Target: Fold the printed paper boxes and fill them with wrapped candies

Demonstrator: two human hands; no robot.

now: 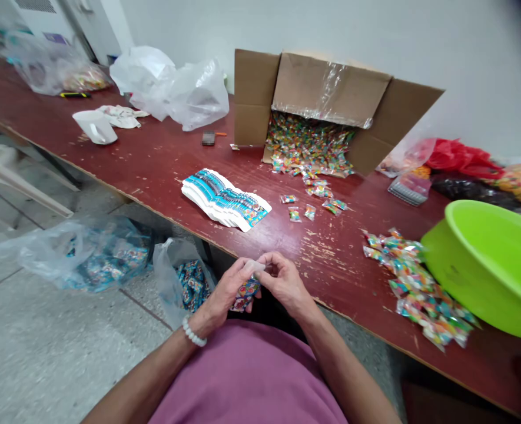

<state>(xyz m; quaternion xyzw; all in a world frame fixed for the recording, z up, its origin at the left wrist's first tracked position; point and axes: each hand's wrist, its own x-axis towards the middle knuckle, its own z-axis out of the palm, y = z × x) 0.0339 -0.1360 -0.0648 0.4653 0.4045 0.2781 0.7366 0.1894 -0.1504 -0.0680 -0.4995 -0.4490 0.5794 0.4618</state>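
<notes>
Close to the table's front edge, my left hand [230, 290] is closed around a small printed packet [248, 288] with a colourful blue-and-red front. At the packet's whitish top edge, my right hand [282, 280] pinches with thumb and fingers. Whether anything else is between those fingertips is hidden. Beyond my hands lies a fanned stack of flat blue-and-white packets [225, 199]. Several small wrapped candies [294, 213] are scattered to the right of the stack. Behind them, an open cardboard box [331, 88] on its side spills many more candies.
A green basin [476, 277] stands at the right, beside a pile of wrapped candies [428, 288]. At the left are a white mug [96, 126] and plastic bags [198, 91]. Below the table, bags of blue packets [114, 253] rest near a white plastic chair [17, 171].
</notes>
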